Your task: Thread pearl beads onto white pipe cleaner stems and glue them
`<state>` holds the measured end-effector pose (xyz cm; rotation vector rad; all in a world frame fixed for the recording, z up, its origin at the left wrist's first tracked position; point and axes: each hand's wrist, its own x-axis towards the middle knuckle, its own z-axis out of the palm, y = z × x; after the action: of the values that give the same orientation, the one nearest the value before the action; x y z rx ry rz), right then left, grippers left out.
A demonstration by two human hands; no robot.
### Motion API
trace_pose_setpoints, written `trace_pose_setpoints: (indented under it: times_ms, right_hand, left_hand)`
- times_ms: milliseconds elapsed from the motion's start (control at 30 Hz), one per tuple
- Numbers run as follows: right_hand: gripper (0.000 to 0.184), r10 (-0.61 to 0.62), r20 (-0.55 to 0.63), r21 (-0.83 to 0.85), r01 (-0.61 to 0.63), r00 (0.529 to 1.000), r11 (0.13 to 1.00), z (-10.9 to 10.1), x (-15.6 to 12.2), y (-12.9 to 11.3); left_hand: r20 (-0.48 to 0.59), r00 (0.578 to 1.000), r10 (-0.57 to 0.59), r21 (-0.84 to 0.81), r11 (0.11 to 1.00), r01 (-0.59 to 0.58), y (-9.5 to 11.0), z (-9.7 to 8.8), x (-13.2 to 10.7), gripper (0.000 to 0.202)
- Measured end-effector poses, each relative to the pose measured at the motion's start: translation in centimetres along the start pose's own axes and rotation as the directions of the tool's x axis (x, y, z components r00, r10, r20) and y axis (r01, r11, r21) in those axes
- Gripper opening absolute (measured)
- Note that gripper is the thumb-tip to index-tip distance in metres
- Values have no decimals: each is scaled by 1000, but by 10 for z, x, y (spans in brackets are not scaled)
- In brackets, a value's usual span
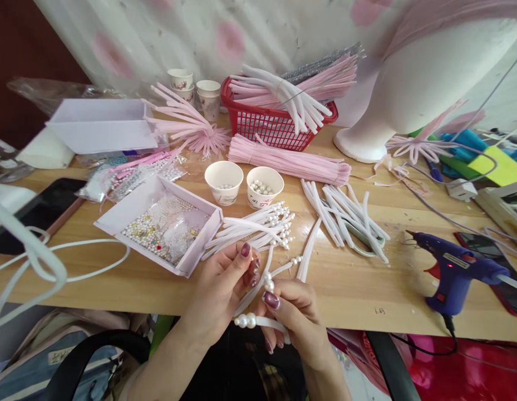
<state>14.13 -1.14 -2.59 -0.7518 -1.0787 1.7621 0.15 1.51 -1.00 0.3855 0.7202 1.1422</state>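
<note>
Above the table's front edge, my right hand (302, 317) is closed around white pipe cleaners with pearl beads at their ends. One pearl-tipped pipe cleaner (271, 323) points left from under the fingers, and more pearls (269, 282) stick up by the thumb. Close beside it, my left hand (218, 284) has its thumb and fingertips pinched together; whatever they hold is too small to make out. Just beyond the hands lies a pile of white pipe cleaners (245, 231), many tipped with pearls. Two paper cups, one with small beads (223, 195) and one with larger pearls (264, 197), stand behind that pile.
An open box (206, 239) of mixed beads sits left. Behind are a pink pipe cleaner bundle (287, 159) and a red basket (258, 125). Plain white pipe cleaners (354, 214) lie right, near a blue glue gun (450, 267) with a cord. A phone (37, 211) rests at left.
</note>
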Motion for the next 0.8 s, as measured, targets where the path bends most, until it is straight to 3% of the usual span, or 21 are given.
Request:
trace_pose_setpoints:
  times_ms: [167, 333, 800]
  right_hand:
    - [45, 9, 7, -37, -9, 1000, 999, 2, 0, -2]
    - [46, 16, 5, -67, -16, 1000, 998, 3, 1, -3]
    - [47, 52, 19, -80, -50, 998, 996, 2, 2, -3]
  left_hand:
    - [53, 991, -122, -102, 987, 127, 1, 4, 0, 32]
    - [37, 968, -247, -36, 968, 249, 6, 9, -1, 41]
    - [24, 972, -236, 10, 972, 235, 8, 8, -1, 39]
